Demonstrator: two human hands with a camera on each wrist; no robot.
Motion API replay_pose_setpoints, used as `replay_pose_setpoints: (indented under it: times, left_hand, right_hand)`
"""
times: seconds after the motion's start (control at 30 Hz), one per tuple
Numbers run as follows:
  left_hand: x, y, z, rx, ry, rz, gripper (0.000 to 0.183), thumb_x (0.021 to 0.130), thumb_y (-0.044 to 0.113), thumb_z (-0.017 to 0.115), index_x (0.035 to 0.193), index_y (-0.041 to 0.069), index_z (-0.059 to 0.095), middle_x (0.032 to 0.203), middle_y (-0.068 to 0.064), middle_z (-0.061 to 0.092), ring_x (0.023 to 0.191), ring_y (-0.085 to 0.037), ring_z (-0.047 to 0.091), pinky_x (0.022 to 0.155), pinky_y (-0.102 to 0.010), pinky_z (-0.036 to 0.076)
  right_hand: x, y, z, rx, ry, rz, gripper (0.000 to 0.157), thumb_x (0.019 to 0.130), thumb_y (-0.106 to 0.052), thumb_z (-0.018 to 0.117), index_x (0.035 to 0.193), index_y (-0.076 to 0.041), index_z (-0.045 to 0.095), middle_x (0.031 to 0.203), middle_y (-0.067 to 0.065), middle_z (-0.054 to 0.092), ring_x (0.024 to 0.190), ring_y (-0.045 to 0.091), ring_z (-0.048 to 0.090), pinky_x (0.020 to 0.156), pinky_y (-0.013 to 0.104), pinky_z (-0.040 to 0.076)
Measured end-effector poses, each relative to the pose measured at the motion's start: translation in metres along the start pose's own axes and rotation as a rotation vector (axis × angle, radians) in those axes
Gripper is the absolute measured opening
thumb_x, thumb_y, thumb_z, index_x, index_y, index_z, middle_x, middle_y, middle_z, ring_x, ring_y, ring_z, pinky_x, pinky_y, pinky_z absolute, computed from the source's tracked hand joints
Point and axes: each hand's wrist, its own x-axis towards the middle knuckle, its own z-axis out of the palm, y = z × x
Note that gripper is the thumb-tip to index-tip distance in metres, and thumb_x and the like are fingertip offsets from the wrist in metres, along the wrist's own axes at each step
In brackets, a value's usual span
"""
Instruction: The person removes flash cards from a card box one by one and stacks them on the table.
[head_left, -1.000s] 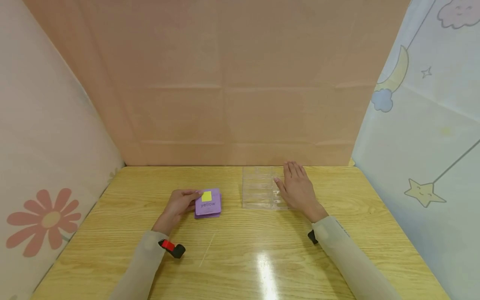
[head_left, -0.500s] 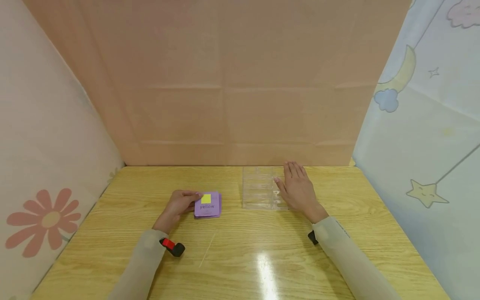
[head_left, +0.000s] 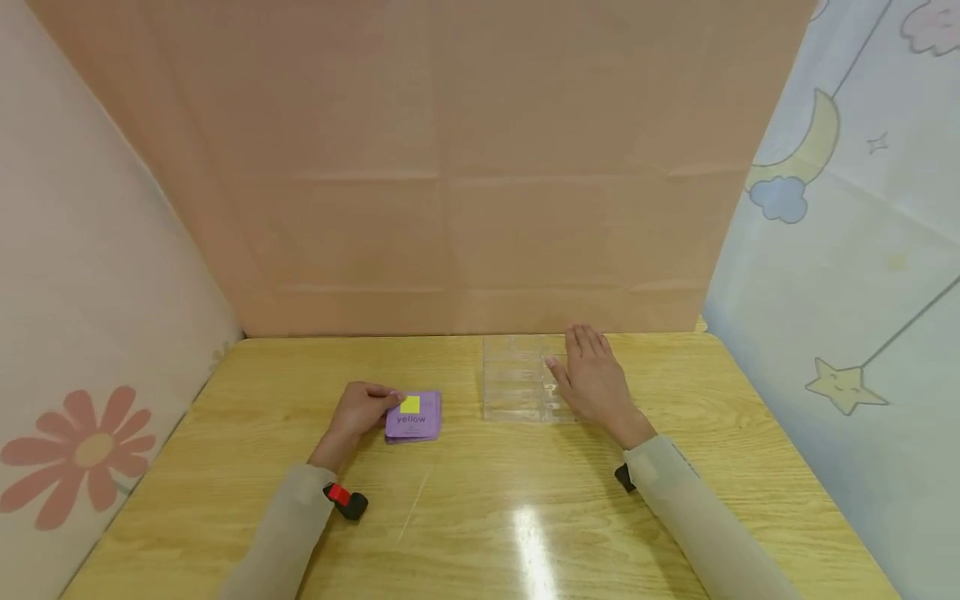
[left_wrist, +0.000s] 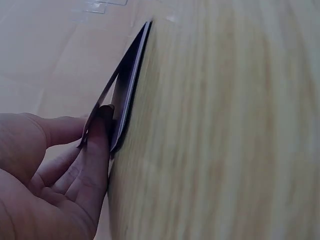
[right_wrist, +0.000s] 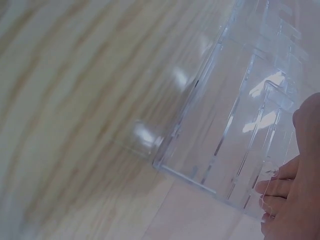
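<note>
A purple card (head_left: 412, 425) with a yellow square and the word "yellow" is pinched at its left edge by my left hand (head_left: 362, 412), thumb on top. In the left wrist view its near edge is raised, while its far edge meets a thin stack of purple cards (left_wrist: 131, 95) on the table. Fingers reach into the gap between the two. My right hand (head_left: 596, 385) rests along the right side of a clear plastic divided organizer (head_left: 513, 398), fingers straight. Several slots show in the organizer; its right part is covered by the hand.
The wooden table (head_left: 465, 508) ends at a tan cloth backdrop (head_left: 450, 250). Patterned cloth walls (head_left: 795, 292) stand at both sides. Black wrist cameras (head_left: 348, 502) hang below the sleeves.
The yellow card has come down toward the stack and slightly toward me, still pinched by the left hand. My right hand stays at the organizer. The head view has shifted a little.
</note>
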Motion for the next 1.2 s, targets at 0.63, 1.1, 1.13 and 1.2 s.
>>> replay_pose_setpoints:
  times: [0.63, 1.1, 1.13, 1.2]
  left_hand:
    - [-0.006, 0.011, 0.000, 0.388, 0.137, 0.222, 0.026, 0.093, 0.021, 0.079, 0.103, -0.002, 0.079, 0.098, -0.017, 0.078, 0.080, -0.020, 0.068, 0.062, -0.024, 0.052]
    - [-0.006, 0.013, -0.008, 0.424, 0.175, 0.244, 0.024, 0.090, 0.018, 0.081, 0.105, 0.000, 0.079, 0.096, -0.015, 0.076, 0.082, -0.021, 0.065, 0.061, -0.022, 0.048]
    - [-0.006, 0.014, -0.009, 0.427, 0.177, 0.243, 0.024, 0.090, 0.018, 0.080, 0.106, 0.001, 0.079, 0.096, -0.015, 0.076, 0.082, -0.022, 0.065, 0.061, -0.023, 0.047]
    - [-0.007, 0.017, -0.011, 0.438, 0.182, 0.240, 0.024, 0.090, 0.018, 0.079, 0.107, 0.001, 0.079, 0.098, -0.015, 0.076, 0.084, -0.023, 0.066, 0.062, -0.023, 0.047]
  right_hand:
    - [0.007, -0.002, 0.001, 0.001, 0.006, -0.014, 0.074, 0.113, -0.045, 0.040, 0.160, 0.012, 0.030, 0.166, 0.033, 0.034, 0.158, 0.048, 0.030, 0.132, 0.059, 0.022]
    - [0.010, -0.001, 0.004, 0.018, -0.013, -0.004, 0.075, 0.114, -0.046, 0.037, 0.159, 0.013, 0.029, 0.166, 0.033, 0.033, 0.158, 0.048, 0.028, 0.132, 0.060, 0.021]
    - [0.010, -0.001, 0.004, 0.021, -0.014, -0.004, 0.075, 0.114, -0.046, 0.037, 0.159, 0.013, 0.029, 0.166, 0.033, 0.033, 0.158, 0.048, 0.028, 0.132, 0.060, 0.020]
    - [0.010, -0.001, 0.004, 0.024, -0.017, -0.006, 0.076, 0.113, -0.047, 0.037, 0.160, 0.013, 0.029, 0.166, 0.033, 0.033, 0.158, 0.048, 0.028, 0.133, 0.060, 0.020]
